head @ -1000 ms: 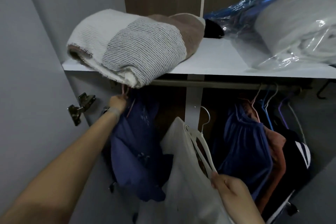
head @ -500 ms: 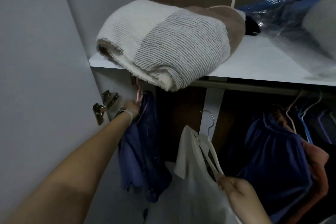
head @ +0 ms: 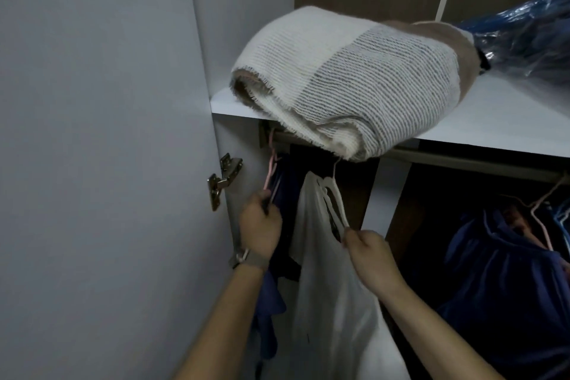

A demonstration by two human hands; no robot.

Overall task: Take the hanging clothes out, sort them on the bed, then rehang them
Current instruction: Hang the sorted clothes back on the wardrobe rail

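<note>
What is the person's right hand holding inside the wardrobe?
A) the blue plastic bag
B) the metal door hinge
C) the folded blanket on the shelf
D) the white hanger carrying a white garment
D: the right hand pinches the lower end of the white hanger, from which the white garment hangs, while the left hand grips a pink hanger nearby.

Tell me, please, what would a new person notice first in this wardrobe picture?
First, the big folded knitted blanket on the upper shelf, hanging over its front edge. Below it, the left hand grips a pink hanger with a dark blue garment, and the right hand holds a white hanger carrying a white garment. More blue clothes hang at the right.
</note>
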